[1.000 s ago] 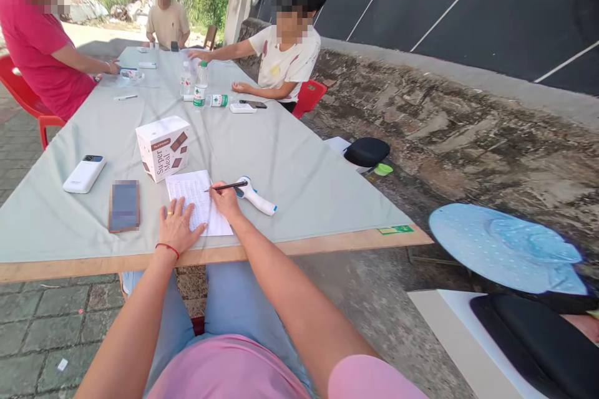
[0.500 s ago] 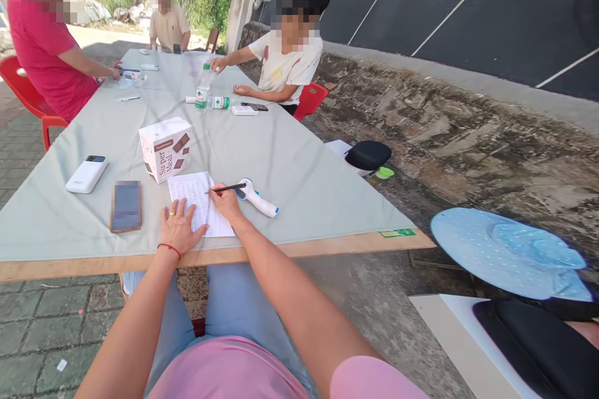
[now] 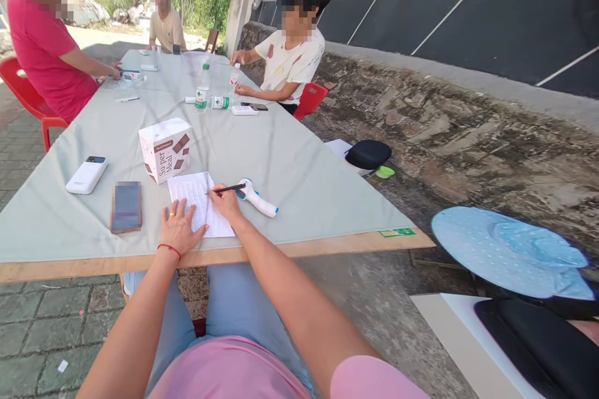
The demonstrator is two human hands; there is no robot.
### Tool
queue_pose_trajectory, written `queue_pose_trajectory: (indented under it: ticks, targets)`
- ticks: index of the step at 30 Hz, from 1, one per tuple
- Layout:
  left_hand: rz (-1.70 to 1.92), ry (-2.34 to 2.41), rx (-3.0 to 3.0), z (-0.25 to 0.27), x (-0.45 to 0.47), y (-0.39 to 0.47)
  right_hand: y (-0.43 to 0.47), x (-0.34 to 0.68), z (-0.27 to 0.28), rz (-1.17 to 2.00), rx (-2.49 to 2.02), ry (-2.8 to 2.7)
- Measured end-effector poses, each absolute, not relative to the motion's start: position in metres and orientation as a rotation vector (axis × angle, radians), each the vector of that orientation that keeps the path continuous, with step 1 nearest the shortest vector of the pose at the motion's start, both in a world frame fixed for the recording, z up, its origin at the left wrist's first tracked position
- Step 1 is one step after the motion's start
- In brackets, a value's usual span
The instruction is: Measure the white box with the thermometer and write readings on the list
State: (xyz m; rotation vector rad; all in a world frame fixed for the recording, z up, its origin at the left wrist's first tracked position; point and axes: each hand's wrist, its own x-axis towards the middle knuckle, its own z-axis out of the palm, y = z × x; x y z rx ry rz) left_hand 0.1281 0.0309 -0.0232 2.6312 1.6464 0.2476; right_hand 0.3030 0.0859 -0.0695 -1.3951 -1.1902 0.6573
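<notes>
A sheet of paper (image 3: 199, 202) covered in small writing lies near the table's front edge. My left hand (image 3: 180, 227) rests flat across its lower left part, fingers spread. In my right hand (image 3: 225, 204) a black pen (image 3: 229, 188) is gripped, its tip at the paper's upper right side. Just beyond the paper stands a white and brown carton (image 3: 166, 149) marked "Su-per Meal". A white and blue infrared thermometer (image 3: 258, 201) lies right of my right hand. Left of my left hand are a phone (image 3: 126, 207) and a white power bank (image 3: 87, 174).
Water bottles, one upright (image 3: 203, 90) and one lying (image 3: 219, 102), are farther up the table (image 3: 299, 181). Three people sit around it; the one at right holds a small bottle (image 3: 234, 75). A blue dotted hat (image 3: 505, 252) and a black case (image 3: 538, 349) are at lower right.
My hands, the pen and the paper stay nearly still. The person at right has drawn an arm back from behind the upright bottle and now has a small bottle between both hands.
</notes>
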Motion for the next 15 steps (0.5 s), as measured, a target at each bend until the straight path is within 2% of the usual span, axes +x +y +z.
queue_pose_trajectory:
  ticks: [15]
  targets:
    - [0.275,1.639,2.631,-0.0249,0.1267,0.0306,0.0849,0.3027,-0.0684,0.670,-1.406,-1.172]
